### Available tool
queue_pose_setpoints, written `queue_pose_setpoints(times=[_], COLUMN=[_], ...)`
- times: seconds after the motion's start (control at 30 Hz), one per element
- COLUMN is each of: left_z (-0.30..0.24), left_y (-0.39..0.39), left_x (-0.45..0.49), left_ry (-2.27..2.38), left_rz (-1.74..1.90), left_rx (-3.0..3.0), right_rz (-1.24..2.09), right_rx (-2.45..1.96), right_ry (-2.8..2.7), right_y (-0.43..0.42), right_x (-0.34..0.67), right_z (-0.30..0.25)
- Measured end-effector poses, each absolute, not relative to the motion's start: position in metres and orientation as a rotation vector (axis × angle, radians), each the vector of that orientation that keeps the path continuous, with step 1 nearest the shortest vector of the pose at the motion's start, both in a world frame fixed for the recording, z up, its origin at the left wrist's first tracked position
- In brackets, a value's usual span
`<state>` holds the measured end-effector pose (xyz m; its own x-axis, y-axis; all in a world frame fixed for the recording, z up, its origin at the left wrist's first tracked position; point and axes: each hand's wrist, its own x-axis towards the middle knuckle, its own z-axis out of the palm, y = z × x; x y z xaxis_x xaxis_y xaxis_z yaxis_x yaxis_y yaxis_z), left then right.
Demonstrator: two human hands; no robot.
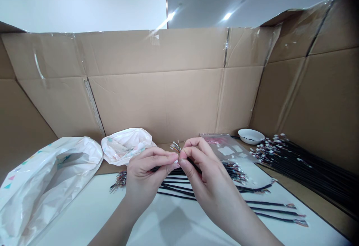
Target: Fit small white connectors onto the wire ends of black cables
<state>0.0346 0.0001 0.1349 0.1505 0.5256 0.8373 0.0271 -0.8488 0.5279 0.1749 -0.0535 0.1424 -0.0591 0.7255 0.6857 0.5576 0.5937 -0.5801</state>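
Observation:
My left hand (pixel 147 177) and my right hand (pixel 207 180) meet at the fingertips in front of me. Both pinch a black sheathed cable (pixel 179 170), the left from the left side and the right nearer its end. A small fan of thin coloured wires (pixel 175 147) sticks up from that end, just behind my fingertips. The fingers hide the exact point where the wires leave the sheath. Below my hands, several loose black cables (pixel 179 188) with coloured wire ends lie across a white board (pixel 84 216).
A large bundle of black cables with white connectors (pixel 297 163) lies on brown cardboard at right. Behind my hands are a clear plastic bag (pixel 224 147) and a white bowl (pixel 251 136). White plastic bags (pixel 47 178) sit at left, against cardboard walls (pixel 157 100).

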Motion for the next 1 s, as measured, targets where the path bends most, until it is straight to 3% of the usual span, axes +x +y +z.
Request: queue_pose_setpoints(times=[1.0], left_z=[0.123], left_y=[0.002], left_x=[0.035], left_ry=[0.54], left_rz=[1.917], left_rx=[2.325], right_rz=[0.328], right_rx=[-1.042], right_ry=[-1.655], right_y=[-0.054], right_x=[0.181], right_z=[0.145])
